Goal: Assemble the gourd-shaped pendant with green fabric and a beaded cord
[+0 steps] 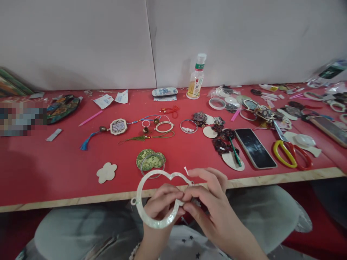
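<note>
A pearly pale frame (143,216) with a wavy outline and small loops at its sides is held up in front of the table edge. My left hand (162,202) is behind its opening, fingers closed on its right part. My right hand (208,202) pinches the same side with thumb and fingers, which partly hide the rim. A small white strip (185,169) stands by my right index fingertip. Just beyond lie a green patterned piece (146,159) with a thin metal ring (164,168) over it, and a cream flower-shaped piece (106,173).
On the red table lie a phone (255,148), scissors (284,153) with yellow and red handles, a blue-tasselled pendant (118,126) and dark fabric pieces (217,144). A bottle (196,77) stands near the grey wall (94,43). Grey stools (271,213) sit below the wooden edge.
</note>
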A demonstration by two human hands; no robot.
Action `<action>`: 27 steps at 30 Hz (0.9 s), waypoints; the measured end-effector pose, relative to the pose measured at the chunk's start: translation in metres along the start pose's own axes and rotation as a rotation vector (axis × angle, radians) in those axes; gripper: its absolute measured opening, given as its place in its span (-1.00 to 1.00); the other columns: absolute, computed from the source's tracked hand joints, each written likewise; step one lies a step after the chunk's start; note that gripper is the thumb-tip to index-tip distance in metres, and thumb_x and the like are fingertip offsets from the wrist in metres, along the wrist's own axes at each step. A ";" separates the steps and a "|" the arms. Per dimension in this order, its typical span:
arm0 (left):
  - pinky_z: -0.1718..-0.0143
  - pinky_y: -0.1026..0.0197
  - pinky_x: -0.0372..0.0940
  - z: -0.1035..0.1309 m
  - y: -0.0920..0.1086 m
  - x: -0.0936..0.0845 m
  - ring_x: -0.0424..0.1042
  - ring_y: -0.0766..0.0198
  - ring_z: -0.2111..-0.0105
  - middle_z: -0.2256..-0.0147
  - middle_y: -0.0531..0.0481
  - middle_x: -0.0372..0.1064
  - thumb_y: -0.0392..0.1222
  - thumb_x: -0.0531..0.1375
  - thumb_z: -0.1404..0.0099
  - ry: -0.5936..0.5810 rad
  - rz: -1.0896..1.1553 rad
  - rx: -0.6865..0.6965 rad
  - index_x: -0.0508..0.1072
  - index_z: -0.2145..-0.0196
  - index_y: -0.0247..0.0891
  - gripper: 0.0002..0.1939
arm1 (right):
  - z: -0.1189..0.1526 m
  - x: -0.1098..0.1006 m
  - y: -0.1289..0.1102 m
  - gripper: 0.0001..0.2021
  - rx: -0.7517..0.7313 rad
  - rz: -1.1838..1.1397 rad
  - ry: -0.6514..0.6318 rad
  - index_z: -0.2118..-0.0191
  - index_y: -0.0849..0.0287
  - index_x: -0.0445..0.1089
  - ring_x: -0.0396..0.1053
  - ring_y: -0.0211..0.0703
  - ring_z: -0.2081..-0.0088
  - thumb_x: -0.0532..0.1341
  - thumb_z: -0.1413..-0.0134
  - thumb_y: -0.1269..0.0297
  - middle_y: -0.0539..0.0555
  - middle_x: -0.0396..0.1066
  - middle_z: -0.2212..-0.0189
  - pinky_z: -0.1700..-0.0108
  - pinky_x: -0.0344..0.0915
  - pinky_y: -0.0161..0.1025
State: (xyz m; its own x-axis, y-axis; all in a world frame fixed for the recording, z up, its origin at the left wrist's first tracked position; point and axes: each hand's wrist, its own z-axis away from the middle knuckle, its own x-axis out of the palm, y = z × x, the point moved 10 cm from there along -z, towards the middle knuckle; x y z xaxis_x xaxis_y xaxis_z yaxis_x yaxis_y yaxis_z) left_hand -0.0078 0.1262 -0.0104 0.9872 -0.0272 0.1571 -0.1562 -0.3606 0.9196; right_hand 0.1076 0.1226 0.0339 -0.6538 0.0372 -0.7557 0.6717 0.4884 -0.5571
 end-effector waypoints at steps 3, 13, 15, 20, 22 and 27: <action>0.37 0.29 0.35 0.006 0.009 -0.004 0.40 0.28 0.39 0.38 -0.02 0.40 -0.24 0.28 -0.04 0.009 0.027 0.024 0.51 0.27 -0.12 -0.77 | 0.003 -0.003 -0.008 -0.93 -0.020 -0.018 -0.008 0.31 0.04 0.33 0.00 0.02 0.00 0.15 -0.02 0.33 0.06 0.13 0.04 0.07 0.13 -0.07; 0.38 0.22 0.35 0.023 0.011 0.000 0.41 0.22 0.40 0.43 -0.03 0.42 -0.17 0.22 -0.12 0.132 0.099 -0.124 0.52 0.36 -0.17 -0.89 | 0.015 -0.023 -0.027 -0.87 -0.057 -0.012 0.126 0.30 0.04 0.32 0.09 -0.01 0.06 0.18 0.04 0.36 0.08 0.19 0.11 0.12 0.17 -0.13; 0.38 0.21 0.35 0.021 0.017 0.005 0.41 0.21 0.40 0.44 -0.05 0.43 -0.17 0.20 -0.14 0.089 0.084 -0.105 0.51 0.36 -0.20 -0.88 | 0.019 -0.032 -0.027 -0.82 -0.040 -0.068 0.214 0.27 0.05 0.27 0.14 -0.03 0.11 0.18 0.06 0.40 0.09 0.20 0.15 0.16 0.19 -0.11; 0.36 0.24 0.37 0.016 0.034 0.004 0.42 0.23 0.38 0.41 -0.03 0.43 -0.19 0.19 -0.15 0.087 -0.007 -0.003 0.50 0.34 -0.20 -0.89 | 0.027 -0.047 -0.020 -0.79 0.058 -0.398 0.416 0.23 0.09 0.19 0.23 -0.07 0.26 0.12 0.03 0.47 0.12 0.27 0.29 0.25 0.26 -0.07; 0.36 0.23 0.38 0.015 0.037 0.005 0.43 0.21 0.37 0.40 -0.04 0.44 -0.19 0.19 -0.15 0.075 -0.056 0.019 0.49 0.34 -0.19 -0.89 | 0.028 -0.045 -0.014 -0.77 0.112 -0.546 0.429 0.24 0.09 0.18 0.27 -0.14 0.33 0.11 0.02 0.52 0.08 0.29 0.39 0.33 0.31 -0.17; 0.32 0.16 0.39 0.018 0.046 0.006 0.46 0.14 0.32 0.35 -0.09 0.46 -0.29 0.20 -0.13 0.000 -0.276 0.144 0.48 0.25 -0.19 -0.81 | 0.024 -0.021 -0.003 -0.78 0.278 -0.754 0.291 0.25 0.07 0.14 0.35 -0.24 0.44 0.13 -0.01 0.49 0.00 0.33 0.48 0.43 0.36 -0.34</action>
State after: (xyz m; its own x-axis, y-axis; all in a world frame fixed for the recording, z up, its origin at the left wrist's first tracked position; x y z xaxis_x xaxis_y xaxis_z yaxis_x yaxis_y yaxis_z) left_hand -0.0087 0.0930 0.0266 0.9917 0.0902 -0.0913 0.1237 -0.4828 0.8670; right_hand 0.1275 0.0988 0.0431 -0.9982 0.0298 -0.0519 0.0576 0.2421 -0.9685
